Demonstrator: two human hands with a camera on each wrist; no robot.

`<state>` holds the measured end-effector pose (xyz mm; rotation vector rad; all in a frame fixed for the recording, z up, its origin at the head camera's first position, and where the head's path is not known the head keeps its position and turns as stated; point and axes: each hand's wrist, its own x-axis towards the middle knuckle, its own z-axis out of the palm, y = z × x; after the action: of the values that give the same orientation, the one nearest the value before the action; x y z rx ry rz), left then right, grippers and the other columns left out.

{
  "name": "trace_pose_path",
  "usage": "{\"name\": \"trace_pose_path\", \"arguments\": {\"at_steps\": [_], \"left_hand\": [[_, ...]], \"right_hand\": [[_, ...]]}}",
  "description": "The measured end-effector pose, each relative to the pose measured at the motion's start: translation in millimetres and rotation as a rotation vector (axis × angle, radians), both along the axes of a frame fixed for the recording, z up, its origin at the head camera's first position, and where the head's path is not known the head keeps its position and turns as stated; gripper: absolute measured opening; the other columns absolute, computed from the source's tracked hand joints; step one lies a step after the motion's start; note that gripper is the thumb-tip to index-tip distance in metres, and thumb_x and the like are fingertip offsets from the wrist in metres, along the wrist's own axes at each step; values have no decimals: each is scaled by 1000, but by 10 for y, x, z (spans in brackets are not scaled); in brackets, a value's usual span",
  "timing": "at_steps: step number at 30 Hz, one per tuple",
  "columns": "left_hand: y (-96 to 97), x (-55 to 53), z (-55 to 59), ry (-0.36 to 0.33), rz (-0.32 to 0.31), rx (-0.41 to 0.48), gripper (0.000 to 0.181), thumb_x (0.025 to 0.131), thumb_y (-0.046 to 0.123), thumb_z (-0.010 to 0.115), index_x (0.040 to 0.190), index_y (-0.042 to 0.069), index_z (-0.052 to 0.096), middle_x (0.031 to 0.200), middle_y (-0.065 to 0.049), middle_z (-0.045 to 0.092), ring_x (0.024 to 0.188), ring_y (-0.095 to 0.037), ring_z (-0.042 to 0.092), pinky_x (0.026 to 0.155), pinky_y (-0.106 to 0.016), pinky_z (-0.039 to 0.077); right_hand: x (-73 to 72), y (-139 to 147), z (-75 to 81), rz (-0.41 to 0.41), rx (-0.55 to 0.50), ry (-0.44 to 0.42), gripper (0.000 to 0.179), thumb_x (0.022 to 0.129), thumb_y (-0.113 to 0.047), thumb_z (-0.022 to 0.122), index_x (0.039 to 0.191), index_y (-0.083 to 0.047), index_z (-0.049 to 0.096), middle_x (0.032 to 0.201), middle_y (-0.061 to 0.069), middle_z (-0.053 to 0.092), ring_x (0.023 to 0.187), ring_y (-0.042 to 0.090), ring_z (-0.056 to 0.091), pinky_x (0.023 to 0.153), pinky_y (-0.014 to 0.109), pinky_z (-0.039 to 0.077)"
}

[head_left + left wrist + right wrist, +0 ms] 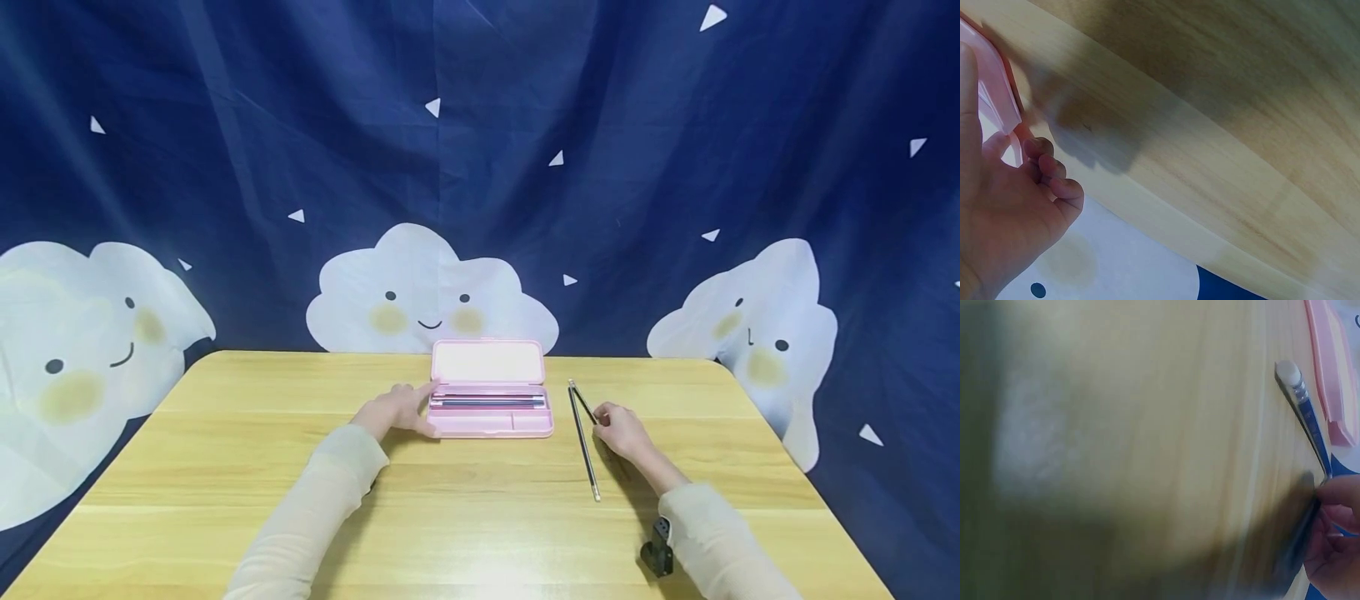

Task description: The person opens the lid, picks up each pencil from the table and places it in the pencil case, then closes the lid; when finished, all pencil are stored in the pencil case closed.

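Note:
A pink pencil case (459, 424) lies with its lid (487, 362) raised at the back. Several pencils (487, 402) are in its long rear compartment. My left hand (401, 409) grips the case's left end, thumb at the front corner and index finger near the hinge; its other fingers are curled in the left wrist view. To the right of the case, my right hand (621, 429) pinches a dark pencil (584, 401). Another dark pencil (582, 443) lies on the table beside it, its white eraser (1289, 373) toward me. Their far ends meet in the head view.
The case stands near the back of a light wooden table (480, 508). Behind the table hangs a dark blue curtain (495, 192) with clouds printed on it. A black wrist camera (657, 548) sits at the right sleeve.

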<state>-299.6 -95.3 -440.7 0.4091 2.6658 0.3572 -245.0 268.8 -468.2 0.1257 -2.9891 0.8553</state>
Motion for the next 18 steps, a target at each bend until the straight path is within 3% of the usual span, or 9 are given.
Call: {"name": "trace_pose_path", "arguments": {"at_steps": [7, 13, 18], "left_hand": [[0, -1, 9, -9, 0, 1, 100, 68, 51, 73, 147, 21, 19, 140, -29, 29, 129, -43, 27, 97, -62, 30], [-9, 23, 18, 5, 2, -4, 99, 68, 50, 74, 146, 21, 20, 139, -29, 31, 128, -43, 28, 97, -62, 31], [-22, 47, 28, 6, -3, 8, 100, 68, 50, 74, 147, 21, 19, 139, -30, 31, 128, -43, 29, 98, -61, 30]], "right_hand": [[-10, -7, 29, -6, -9, 17, 16, 76, 2, 54, 90, 7, 59, 81, 18, 64, 79, 32, 60, 71, 44, 49], [-51, -55, 93, 36, 4, 73, 15, 83, -2, 55, 94, 5, 61, 73, 8, 58, 69, 22, 54, 62, 37, 45], [-94, -158, 151, 65, 19, 115, 14, 81, 2, 56, 93, 3, 63, 73, 7, 54, 69, 21, 50, 62, 36, 43]]}}
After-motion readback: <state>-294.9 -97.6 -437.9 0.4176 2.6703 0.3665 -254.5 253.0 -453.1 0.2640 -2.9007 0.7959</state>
